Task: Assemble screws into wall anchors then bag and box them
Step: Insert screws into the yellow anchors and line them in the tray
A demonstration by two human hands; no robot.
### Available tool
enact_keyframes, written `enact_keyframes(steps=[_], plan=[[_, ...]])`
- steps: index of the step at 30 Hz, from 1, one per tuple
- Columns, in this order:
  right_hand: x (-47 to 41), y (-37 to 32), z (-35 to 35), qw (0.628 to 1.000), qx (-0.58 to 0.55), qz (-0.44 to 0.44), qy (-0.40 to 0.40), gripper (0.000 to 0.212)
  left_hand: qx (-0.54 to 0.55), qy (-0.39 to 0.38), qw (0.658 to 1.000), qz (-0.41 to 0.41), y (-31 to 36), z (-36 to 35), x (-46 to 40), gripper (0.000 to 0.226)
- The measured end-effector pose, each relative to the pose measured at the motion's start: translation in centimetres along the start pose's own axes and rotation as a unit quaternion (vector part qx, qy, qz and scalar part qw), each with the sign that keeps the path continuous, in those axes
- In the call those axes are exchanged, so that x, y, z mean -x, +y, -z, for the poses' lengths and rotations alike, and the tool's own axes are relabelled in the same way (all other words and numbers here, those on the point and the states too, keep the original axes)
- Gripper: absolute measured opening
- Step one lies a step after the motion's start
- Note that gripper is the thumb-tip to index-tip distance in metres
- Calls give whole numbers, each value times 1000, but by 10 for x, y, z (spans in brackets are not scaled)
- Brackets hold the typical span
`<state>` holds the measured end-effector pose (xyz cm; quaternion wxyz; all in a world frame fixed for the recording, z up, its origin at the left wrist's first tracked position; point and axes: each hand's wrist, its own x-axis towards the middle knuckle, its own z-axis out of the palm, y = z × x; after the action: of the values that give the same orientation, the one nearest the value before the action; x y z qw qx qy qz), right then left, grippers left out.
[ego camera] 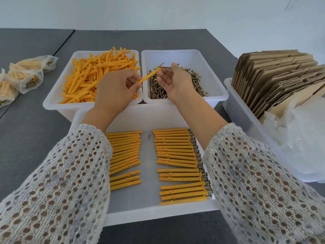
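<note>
Pinching anchor (147, 77) w/ left hand (115, 90), right hand (173, 80) pinching screw (164, 67).

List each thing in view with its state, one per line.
Left hand: pinching one orange anchor.
Right hand: holding a screw by the anchor's tip.
Anchor bin: heaped with loose anchors.
Screw bin: partly filled.
Front tray: two rows of assembled anchors.
Bags: filled.
Cardboard boxes: folded flat.
</note>
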<state>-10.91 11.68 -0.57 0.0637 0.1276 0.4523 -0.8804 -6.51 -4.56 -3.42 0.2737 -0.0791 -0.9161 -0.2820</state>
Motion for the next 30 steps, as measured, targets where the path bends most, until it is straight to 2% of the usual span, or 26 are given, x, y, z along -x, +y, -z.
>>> enact_keyframes(steps=[4, 9, 21, 30], plan=[[-1, -1, 1, 1000, -17, -7, 3, 32, 4, 0, 1000, 6, 0, 0, 0, 9], [1, 0, -1, 1000, 16, -6, -1, 18, 6, 2, 1000, 9, -1, 0, 1, 10], [0, 0, -1, 1000, 25, -4, 3, 15, -2, -5, 1000, 7, -1, 0, 0, 10], [-4, 5, -2, 991, 125, 43, 7, 11, -10, -9, 1000, 3, 1, 1, 0, 9]])
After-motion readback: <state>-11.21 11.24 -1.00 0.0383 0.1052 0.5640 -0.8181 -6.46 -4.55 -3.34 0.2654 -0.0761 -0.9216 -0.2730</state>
